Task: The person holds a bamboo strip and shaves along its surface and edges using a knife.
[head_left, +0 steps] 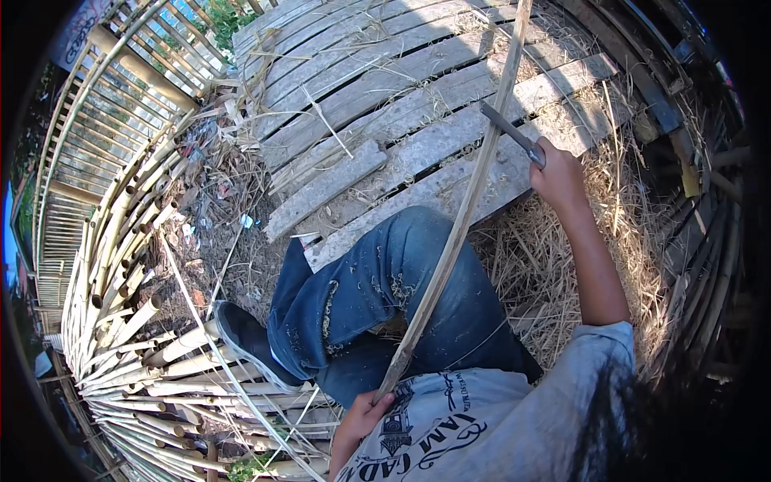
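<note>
A long split bamboo strip (458, 241) slants from my waist up past the far side of the slatted platform. Its near end is in my left hand (365, 416), the fingers wrapped round it close to my shirt. My right hand (556, 177) is closed round the handle end of a knife (514, 135). The knife's blade lies across the strip, over the boards, with its tip on the strip's left side. Below the blade, the strip passes over my bent knee.
Grey wooden slats form the low platform (434, 120), littered with shavings; a loose board (329, 189) lies on it. Bamboo poles (161, 353) are piled at the left beside a bamboo fence (104, 136). Dry shavings (522, 265) cover the ground at the right.
</note>
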Demonstrator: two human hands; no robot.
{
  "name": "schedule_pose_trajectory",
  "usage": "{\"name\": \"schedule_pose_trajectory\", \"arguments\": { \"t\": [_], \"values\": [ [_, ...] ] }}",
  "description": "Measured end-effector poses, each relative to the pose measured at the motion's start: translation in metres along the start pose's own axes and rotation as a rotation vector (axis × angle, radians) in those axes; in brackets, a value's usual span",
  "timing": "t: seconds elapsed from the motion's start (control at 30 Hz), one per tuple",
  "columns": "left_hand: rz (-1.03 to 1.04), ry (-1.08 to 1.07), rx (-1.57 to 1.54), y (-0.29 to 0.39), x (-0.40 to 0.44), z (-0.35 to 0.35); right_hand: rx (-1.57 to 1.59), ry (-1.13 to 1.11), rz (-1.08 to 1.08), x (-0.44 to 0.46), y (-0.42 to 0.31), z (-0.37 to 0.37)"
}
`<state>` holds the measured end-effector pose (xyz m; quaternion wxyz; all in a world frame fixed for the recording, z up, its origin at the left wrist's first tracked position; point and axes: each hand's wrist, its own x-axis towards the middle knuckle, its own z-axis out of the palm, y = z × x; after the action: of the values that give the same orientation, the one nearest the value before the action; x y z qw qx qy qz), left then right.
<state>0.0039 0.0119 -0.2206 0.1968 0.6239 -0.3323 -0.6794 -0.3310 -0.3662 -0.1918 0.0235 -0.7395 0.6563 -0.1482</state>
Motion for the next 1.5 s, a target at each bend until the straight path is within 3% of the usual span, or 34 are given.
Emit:
{"name": "schedule_pose_trajectory", "arguments": {
  "t": [0.17,0.3,0.4,0.53,0.6,1.1,1.2,1.27,1.33,1.4,1.5],
  "values": [
    [-0.029,-0.143,-0.107,-0.025,0.015,-0.010,0.397,-0.230,-0.316,-0.080,-0.063,0.019],
    [-0.039,-0.204,-0.152,-0.019,0.015,-0.016,0.390,-0.256,-0.228,-0.099,-0.076,0.014],
    [-0.025,-0.196,-0.164,-0.007,0.020,-0.016,0.303,-0.342,-0.335,-0.110,-0.075,0.013],
    [-0.107,-0.194,-0.182,0.024,0.040,-0.006,0.252,-0.293,-0.304,-0.105,-0.078,0.004],
    [-0.012,-0.157,-0.117,0.027,0.050,0.003,0.256,-0.246,-0.300,-0.096,-0.066,0.016],
    [0.144,0.012,-0.010,0.030,0.031,0.025,0.096,-0.082,-0.420,-0.049,-0.057,0.037],
    [0.149,0.036,0.017,0.026,0.030,0.027,0.114,-0.083,-0.364,-0.045,-0.059,0.035],
    [0.139,0.037,0.022,0.034,0.023,0.027,0.066,-0.092,-0.182,-0.033,-0.056,0.031],
    [0.138,0.044,0.026,0.029,0.014,0.027,-0.052,-0.062,0.148,0.004,-0.043,0.029],
    [0.118,0.046,0.058,0.006,-0.001,0.019,-0.023,-0.012,0.184,0.033,-0.017,0.016],
    [0.077,0.058,0.057,0.018,-0.008,0.015,-0.068,-0.072,0.025,0.026,-0.032,0.001]
  ]
}}
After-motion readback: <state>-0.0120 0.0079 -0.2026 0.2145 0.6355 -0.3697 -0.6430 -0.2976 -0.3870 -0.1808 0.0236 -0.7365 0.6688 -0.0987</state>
